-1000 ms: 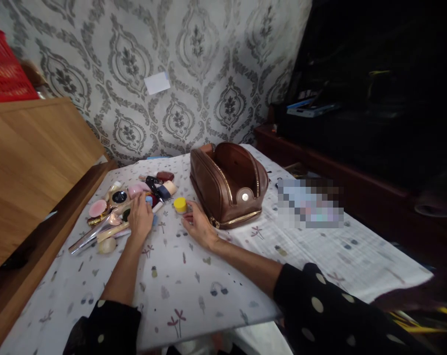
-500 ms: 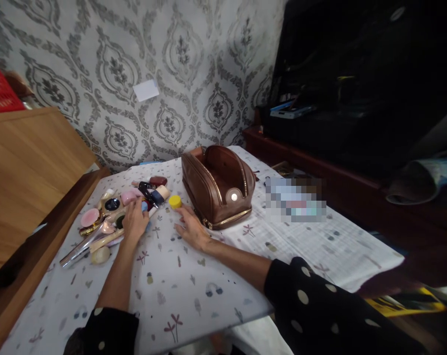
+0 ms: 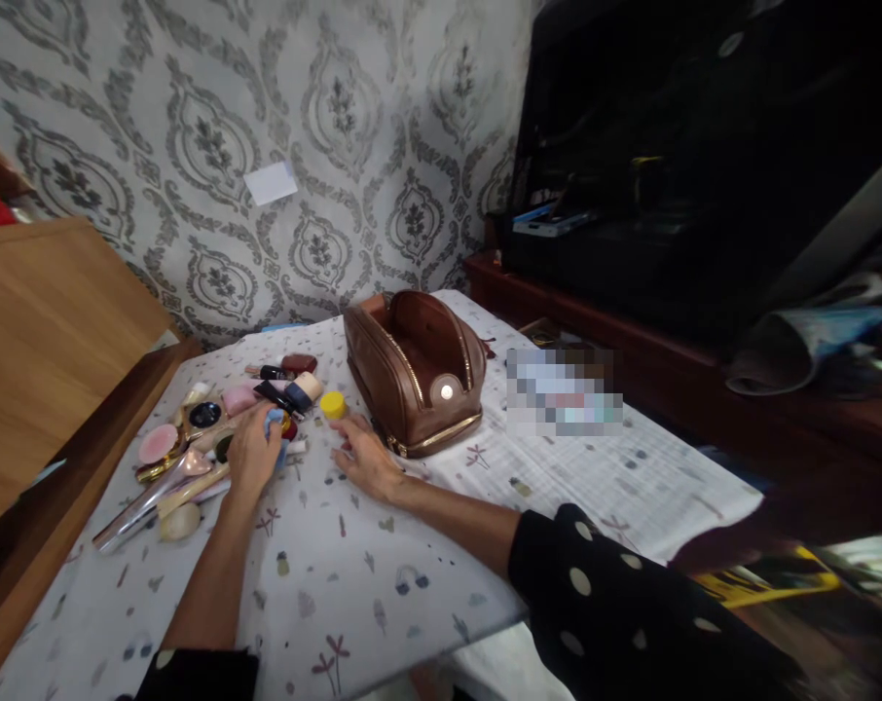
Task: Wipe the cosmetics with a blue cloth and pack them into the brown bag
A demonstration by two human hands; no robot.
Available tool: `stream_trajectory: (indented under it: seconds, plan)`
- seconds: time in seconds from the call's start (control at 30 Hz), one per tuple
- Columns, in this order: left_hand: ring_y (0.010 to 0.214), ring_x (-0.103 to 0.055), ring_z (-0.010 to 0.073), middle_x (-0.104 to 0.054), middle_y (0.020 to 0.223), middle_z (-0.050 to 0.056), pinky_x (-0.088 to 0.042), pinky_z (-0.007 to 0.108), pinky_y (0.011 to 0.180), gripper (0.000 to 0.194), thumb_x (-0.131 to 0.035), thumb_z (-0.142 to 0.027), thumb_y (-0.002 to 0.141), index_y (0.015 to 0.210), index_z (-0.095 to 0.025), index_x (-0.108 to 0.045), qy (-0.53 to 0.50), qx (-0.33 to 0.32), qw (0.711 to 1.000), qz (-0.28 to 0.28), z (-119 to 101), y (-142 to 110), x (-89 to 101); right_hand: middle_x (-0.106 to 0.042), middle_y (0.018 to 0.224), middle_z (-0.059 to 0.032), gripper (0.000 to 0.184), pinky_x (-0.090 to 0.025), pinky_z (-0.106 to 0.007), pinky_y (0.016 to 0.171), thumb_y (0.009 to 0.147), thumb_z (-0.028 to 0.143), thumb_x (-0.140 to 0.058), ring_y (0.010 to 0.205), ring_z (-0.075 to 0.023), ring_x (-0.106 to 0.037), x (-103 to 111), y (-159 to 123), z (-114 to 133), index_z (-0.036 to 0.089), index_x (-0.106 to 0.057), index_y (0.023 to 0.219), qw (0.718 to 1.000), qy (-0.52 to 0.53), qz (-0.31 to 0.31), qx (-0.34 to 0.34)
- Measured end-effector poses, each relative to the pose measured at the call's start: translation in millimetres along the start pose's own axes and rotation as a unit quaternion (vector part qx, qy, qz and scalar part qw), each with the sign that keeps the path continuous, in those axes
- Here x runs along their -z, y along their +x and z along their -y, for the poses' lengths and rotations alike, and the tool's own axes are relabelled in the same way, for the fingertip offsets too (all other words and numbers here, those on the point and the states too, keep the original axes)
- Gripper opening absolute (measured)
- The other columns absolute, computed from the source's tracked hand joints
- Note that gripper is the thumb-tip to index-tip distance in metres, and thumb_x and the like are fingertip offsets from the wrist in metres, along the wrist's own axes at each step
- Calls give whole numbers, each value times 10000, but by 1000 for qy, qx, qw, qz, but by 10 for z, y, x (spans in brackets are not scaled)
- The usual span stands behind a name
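My left hand [image 3: 249, 450] reaches into a pile of cosmetics, its fingers closed on a small light-blue thing [image 3: 274, 419] whose kind I cannot make out. Beside it lie a dark round-centred compact [image 3: 205, 416], a pink round case [image 3: 159, 445], a makeup brush [image 3: 130, 508] with a shiny handle and a beige sponge [image 3: 179, 523]. My right hand [image 3: 368, 461] rests low over the cloth, fingers apart, holding nothing. Just beyond its fingertips stands a small yellow-lidded jar [image 3: 333, 405]. A brown makeup bag [image 3: 430, 414] sits unzipped behind that hand, its inside partly visible.
White patterned cloth [image 3: 383, 608] covers the table. A blurred-out flat object [image 3: 564, 392] lies right of the bag. A wooden panel [image 3: 61, 350] borders the left, and a large dark screen [image 3: 689, 175] stands on a red-brown ledge [image 3: 594, 326] at right.
My left hand has closed on the light-blue thing among the cosmetics. My right hand stays near the yellow-lidded jar. The whole view has shifted, so things appear slightly farther left.
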State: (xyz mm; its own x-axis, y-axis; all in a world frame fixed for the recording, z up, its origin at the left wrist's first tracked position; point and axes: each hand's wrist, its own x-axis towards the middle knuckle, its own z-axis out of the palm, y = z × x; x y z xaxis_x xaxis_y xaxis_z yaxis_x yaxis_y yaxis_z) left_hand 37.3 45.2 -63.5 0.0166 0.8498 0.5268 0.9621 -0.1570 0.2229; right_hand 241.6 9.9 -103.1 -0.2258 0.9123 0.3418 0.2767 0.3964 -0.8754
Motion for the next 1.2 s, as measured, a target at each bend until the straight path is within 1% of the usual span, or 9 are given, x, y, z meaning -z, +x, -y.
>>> stream_trajectory:
  seconds: [0.17,0.23,0.33,0.5,0.67,0.8,0.97,1.07,1.2]
  plan:
    - [1043,-642,293,-706,1122,120,-494,412,923,379,-406,-342,879,1101,-169,-661,-65,-20,997,25,34,-12,29,-505,1171,-81,400,-533,-370,875,801,119,-573,926,-176,-569,8,-7,27,199,-547,1192,1000,-11,3,-2]
    - [984,-660,275,-723,1065,104,-508,378,880,397,-422,-381,862,1076,-159,-672,-126,-30,991,33,-10,-28,40,-503,1174,-85,403,-534,-362,872,801,117,-569,929,-177,-572,8,-5,36,196,-543,1195,1000,-15,4,-5]
    - [863,-672,238,-741,956,69,-522,322,776,406,-450,-420,843,1044,-167,-694,-190,-46,977,82,-144,-70,54,-508,1168,-78,422,-535,-356,868,793,123,-580,926,-179,-582,13,-3,59,208,-537,1204,1000,-22,10,-14]
    - [839,-674,225,-745,955,63,-526,307,765,390,-475,-408,823,1024,-164,-704,-237,-77,959,135,-334,-136,71,-522,1175,-94,446,-543,-367,860,790,150,-603,981,-208,-595,39,-8,118,185,-531,1228,1000,-18,6,-10]
    - [711,-660,199,-738,870,40,-527,282,667,419,-452,-428,856,1087,-162,-679,-251,-60,952,162,-288,-120,49,-549,1189,-87,530,-515,-383,930,788,188,-649,1025,-217,-594,63,-6,142,206,-484,1291,999,-31,24,9]
    - [816,-691,236,-752,898,57,-534,310,744,436,-419,-438,860,1077,-171,-685,-178,-101,967,150,-164,-50,40,-586,1178,-90,539,-493,-383,963,795,218,-670,1059,-223,-594,68,-6,145,188,-476,1297,998,-33,42,34]
    - [875,-708,251,-764,981,73,-525,325,785,426,-379,-387,845,1071,-200,-688,-30,-128,981,141,44,26,72,-604,1191,-110,534,-494,-387,974,812,236,-676,1094,-245,-607,57,-14,150,162,-480,1304,997,-48,50,23]
    - [882,-708,264,-752,1050,88,-525,342,758,417,-366,-349,857,1099,-210,-677,65,-131,977,155,84,21,99,-605,1205,-105,564,-487,-372,1000,803,236,-698,1129,-240,-605,44,-13,140,169,-477,1318,997,-59,46,21]
    - [796,-695,310,-734,1062,129,-509,384,642,366,-400,-339,868,1058,-215,-686,201,-117,958,166,-7,-26,154,-616,1202,-115,561,-495,-370,995,800,246,-704,1127,-249,-609,34,-5,122,159,-491,1312,997,-64,46,25]
